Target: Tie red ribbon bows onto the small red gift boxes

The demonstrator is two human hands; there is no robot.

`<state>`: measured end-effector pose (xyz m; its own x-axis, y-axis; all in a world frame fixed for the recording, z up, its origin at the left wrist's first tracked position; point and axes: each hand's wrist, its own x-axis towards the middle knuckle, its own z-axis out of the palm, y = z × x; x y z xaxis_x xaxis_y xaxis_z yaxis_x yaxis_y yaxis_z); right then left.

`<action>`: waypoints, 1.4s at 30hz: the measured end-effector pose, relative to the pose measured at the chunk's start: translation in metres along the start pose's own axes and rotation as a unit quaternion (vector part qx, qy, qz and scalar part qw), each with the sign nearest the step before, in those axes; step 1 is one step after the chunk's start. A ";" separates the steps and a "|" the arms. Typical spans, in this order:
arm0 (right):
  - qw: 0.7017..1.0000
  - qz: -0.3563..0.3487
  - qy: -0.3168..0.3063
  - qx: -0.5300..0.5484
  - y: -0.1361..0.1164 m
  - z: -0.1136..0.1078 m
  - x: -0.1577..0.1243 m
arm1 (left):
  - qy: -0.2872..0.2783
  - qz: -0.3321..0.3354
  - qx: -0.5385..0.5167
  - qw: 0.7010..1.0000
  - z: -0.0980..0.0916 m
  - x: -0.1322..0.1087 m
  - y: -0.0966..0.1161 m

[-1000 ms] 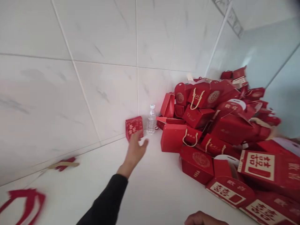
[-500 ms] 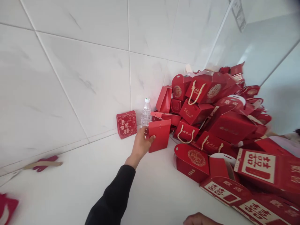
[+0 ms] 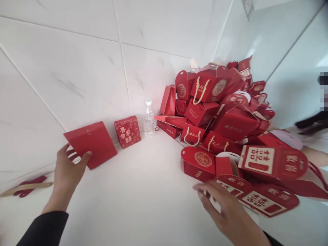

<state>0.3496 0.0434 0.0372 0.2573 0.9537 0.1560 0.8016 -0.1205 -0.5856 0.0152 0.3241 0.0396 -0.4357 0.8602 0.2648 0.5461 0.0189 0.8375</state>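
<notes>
Single head-worn view, from above table (image 3: 143, 198), facing forward and down toward wall (image 3: 84, 75). Bottle (image 3: 149, 119) near frame centre, mid-range. Left hand (image 3: 69, 165) and right hand (image 3: 229, 210) nearer than bottle, lower, either side. Box pile (image 3: 235, 124) right of bottle, extending nearer.

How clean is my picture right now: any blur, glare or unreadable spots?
Head view: the right hand looks soft, perhaps from motion, while the left hand and its red box look sharper; head view: pale glare streaks the right wall; head view: a patch at the right edge is pixelated.
</notes>
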 end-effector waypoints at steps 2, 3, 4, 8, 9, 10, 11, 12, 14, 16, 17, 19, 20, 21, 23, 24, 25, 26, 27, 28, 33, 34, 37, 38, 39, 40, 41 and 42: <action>0.985 -0.053 0.052 -0.154 -0.001 -0.007 0.021 | 0.006 -0.053 -0.027 0.998 0.008 -0.009 -0.003; 0.969 -0.069 0.069 -0.225 0.001 -0.008 0.032 | 0.010 -0.075 -0.042 0.996 0.010 -0.018 -0.003; 0.954 -0.079 0.074 -0.280 0.004 -0.007 0.042 | 0.021 -0.087 -0.054 0.995 0.011 -0.029 -0.002; 0.935 -0.093 0.073 -0.334 0.015 0.007 0.072 | -0.005 -0.081 -0.134 0.988 0.010 -0.087 0.010; 0.937 -0.096 0.077 -0.327 0.016 0.011 0.076 | -0.026 -0.085 -0.155 0.984 0.011 -0.103 0.015; 0.939 -0.102 0.080 -0.320 0.016 0.015 0.079 | -0.059 -0.094 -0.176 0.978 0.012 -0.120 0.019; 0.941 -0.111 0.082 -0.308 0.014 0.018 0.079 | -0.099 -0.109 -0.195 0.970 0.013 -0.137 0.024; 0.945 -0.124 0.081 -0.292 0.012 0.022 0.078 | -0.140 -0.132 -0.212 0.958 0.014 -0.155 0.028; 0.954 -0.159 0.076 -0.244 0.003 0.027 0.068 | -0.208 -0.195 -0.236 0.929 0.012 -0.191 0.036; 0.962 -0.196 0.070 -0.179 -0.008 0.033 0.052 | -0.251 -0.250 -0.259 0.898 0.009 -0.222 0.043; 0.965 -0.207 0.070 -0.145 -0.013 0.036 0.044 | -0.264 -0.270 -0.273 0.885 0.007 -0.234 0.045; 0.974 -0.196 0.093 -0.070 -0.020 0.043 0.027 | -0.279 -0.301 -0.299 0.862 0.005 -0.249 0.047; 0.977 -0.192 0.085 -0.040 -0.022 0.046 0.020 | -0.285 -0.317 -0.305 0.852 0.004 -0.252 0.047; 0.976 -0.198 0.087 -0.018 -0.022 0.050 0.014 | -0.289 -0.330 -0.309 0.844 0.003 -0.253 0.047; 0.973 -0.206 0.103 -0.012 -0.020 0.055 0.004 | -0.297 -0.357 -0.309 0.830 -0.001 -0.254 0.046; 0.971 -0.209 0.119 -0.017 -0.018 0.057 0.000 | -0.305 -0.367 -0.306 0.824 -0.003 -0.254 0.046; 0.969 -0.208 0.129 -0.021 -0.015 0.058 -0.002 | -0.314 -0.375 -0.302 0.818 -0.006 -0.255 0.047; 0.969 -0.205 0.134 -0.019 -0.012 0.060 -0.005 | -0.325 -0.380 -0.297 0.813 -0.007 -0.256 0.048; 0.971 -0.202 0.130 -0.008 -0.009 0.060 -0.007 | -0.335 -0.381 -0.292 0.811 -0.009 -0.257 0.049; 0.972 -0.200 0.126 0.010 -0.008 0.061 -0.009 | -0.342 -0.379 -0.286 0.811 -0.010 -0.259 0.049; 0.982 -0.108 0.126 0.090 -0.005 0.055 -0.015 | -0.336 -0.340 -0.262 0.839 -0.011 -0.267 0.056; 0.983 -0.081 0.113 0.119 -0.005 0.053 -0.016 | -0.332 -0.328 -0.262 0.845 -0.011 -0.269 0.059; 0.973 -0.004 0.073 0.219 -0.007 0.047 -0.021 | -0.309 -0.294 -0.276 0.862 -0.018 -0.276 0.066; 0.965 0.017 0.073 0.250 -0.009 0.046 -0.024 | -0.295 -0.284 -0.280 0.869 -0.024 -0.278 0.068; 0.956 0.035 0.076 0.281 -0.012 0.046 -0.027 | -0.278 -0.274 -0.282 0.876 -0.031 -0.279 0.069; 0.945 0.048 0.074 0.315 -0.016 0.047 -0.031 | -0.259 -0.263 -0.284 0.885 -0.039 -0.281 0.069; 0.931 0.059 0.064 0.353 -0.020 0.049 -0.035 | -0.241 -0.252 -0.285 0.893 -0.049 -0.283 0.069; 0.915 0.073 0.047 0.395 -0.025 0.052 -0.040 | -0.224 -0.241 -0.285 0.901 -0.059 -0.285 0.068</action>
<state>0.2913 0.0228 0.0039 0.4054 0.9109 0.0771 0.1254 0.0282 -0.9917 0.1344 0.0501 0.0498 -0.1221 0.9439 -0.3067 -0.1396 0.2896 0.9469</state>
